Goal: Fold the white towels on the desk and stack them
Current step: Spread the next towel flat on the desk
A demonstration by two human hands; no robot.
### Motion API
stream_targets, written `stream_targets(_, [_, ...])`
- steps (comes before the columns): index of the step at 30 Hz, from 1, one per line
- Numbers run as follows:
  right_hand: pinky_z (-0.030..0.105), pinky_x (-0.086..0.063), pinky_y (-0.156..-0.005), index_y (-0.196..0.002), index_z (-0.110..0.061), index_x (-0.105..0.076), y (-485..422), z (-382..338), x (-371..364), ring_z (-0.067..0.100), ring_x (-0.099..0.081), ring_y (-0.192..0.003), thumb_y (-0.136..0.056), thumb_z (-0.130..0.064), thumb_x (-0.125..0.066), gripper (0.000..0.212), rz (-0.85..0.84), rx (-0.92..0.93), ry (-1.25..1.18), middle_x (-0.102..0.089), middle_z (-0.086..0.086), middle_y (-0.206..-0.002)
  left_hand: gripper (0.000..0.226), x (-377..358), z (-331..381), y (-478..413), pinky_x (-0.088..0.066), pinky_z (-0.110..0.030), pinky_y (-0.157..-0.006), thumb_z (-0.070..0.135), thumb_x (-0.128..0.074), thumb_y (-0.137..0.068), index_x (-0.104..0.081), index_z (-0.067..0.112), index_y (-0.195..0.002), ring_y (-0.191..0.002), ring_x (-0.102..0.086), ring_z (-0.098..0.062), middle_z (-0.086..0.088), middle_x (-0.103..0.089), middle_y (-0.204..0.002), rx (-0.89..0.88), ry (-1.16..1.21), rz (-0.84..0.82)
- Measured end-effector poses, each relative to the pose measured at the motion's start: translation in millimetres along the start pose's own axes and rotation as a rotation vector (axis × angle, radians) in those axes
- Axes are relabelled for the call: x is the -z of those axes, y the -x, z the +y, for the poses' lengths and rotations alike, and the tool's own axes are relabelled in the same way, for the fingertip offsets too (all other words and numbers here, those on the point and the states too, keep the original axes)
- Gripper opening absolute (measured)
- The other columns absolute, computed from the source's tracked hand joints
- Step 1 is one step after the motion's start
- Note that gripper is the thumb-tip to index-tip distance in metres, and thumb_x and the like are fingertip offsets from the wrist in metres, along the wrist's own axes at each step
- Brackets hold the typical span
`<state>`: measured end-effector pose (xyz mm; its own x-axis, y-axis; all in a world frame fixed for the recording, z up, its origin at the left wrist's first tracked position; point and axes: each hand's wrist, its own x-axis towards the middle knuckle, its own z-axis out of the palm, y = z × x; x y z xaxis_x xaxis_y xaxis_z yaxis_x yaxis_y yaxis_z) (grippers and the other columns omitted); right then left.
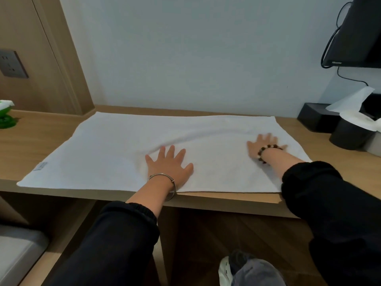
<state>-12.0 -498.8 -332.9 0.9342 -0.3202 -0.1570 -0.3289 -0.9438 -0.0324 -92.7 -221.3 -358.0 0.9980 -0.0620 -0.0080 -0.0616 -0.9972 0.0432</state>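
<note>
Both hands, left hand (169, 165) and right hand (265, 146), press flat with fingers spread on the white towel (115, 149) lying across the desk (226, 200); black containers (334, 124) stand at two o'clock.

A white towel (115, 153) lies spread flat along the table (31, 137), one soft crease arcing between the left grip (168, 165) and right grip (262, 144) pressing it.

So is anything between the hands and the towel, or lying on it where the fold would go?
Nothing visible. The left hand and right hand lie flat, palms down, directly on the white towel, whose surface is otherwise bare. The black tissue box sits beyond its right end.
</note>
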Motion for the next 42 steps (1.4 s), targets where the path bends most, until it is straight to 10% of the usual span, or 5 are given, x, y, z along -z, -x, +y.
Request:
stream_targets(5, [0.058,-0.001,-0.112,-0.151,-0.031,-0.001,57,-67,-34,0.023,0.005,-0.146,-0.095,-0.058,-0.012,0.063,-0.017,0.518,0.038,0.008,-0.003,-0.16,0.062,0,0,-1,-0.002,-0.062,-0.112,0.061,-0.011,-0.092,-0.001,0.038,-0.149,-0.146,0.007,-0.022,0.006,0.005,-0.159,0.009,-0.011,-0.003])
stream_targets(16, [0.056,0.001,-0.115,-0.152,-0.026,0.005,64,27,-23,0.025,0.008,-0.146,-0.097,-0.054,-0.011,0.063,0.003,-0.05,-0.076,0.013,0.002,-0.159,0.059,-2,0,0,-0.004,-0.062,-0.112,0.055,-0.011,-0.095,-0.005,0.034,-0.15,-0.146,0.005,-0.02,0.004,0.001,-0.16,0.026,0.013,0.04])
stream_targets(22, [0.053,0.002,-0.115,-0.151,-0.029,0.005,95,-49,-36,0.026,0.008,-0.146,-0.098,-0.051,-0.01,0.059,0.01,0.392,-0.024,0.013,0.0,-0.159,0.053,-2,-3,2,-0.006,-0.06,-0.112,0.044,-0.015,-0.098,-0.013,0.032,-0.15,-0.146,-0.002,-0.021,0.003,-0.007,-0.159,0.019,0.025,0.08])
stream_targets(33, [0.051,0.0,-0.117,-0.152,-0.031,-0.001,103,-45,-34,0.023,0.007,-0.146,-0.099,-0.046,-0.01,0.056,-0.001,0.361,-0.022,0.011,-0.003,-0.159,0.058,6,-113,20,-0.002,-0.056,-0.114,0.057,-0.009,-0.096,0.0,0.037,-0.15,-0.146,0.002,-0.021,0.007,0.005,-0.159,0.237,-0.02,-0.042])
stream_targets(42, [0.048,-0.021,-0.111,-0.145,-0.014,-0.024,94,-127,6,0.029,-0.02,-0.139,-0.098,-0.035,-0.027,0.052,0.007,0.471,0.079,-0.019,0.01,-0.153,0.051,53,-116,-13,-0.026,-0.036,-0.11,0.04,-0.023,-0.103,-0.039,0.01,-0.141,-0.134,-0.035,-0.026,-0.009,-0.037,-0.149,0.148,0.156,-0.236])
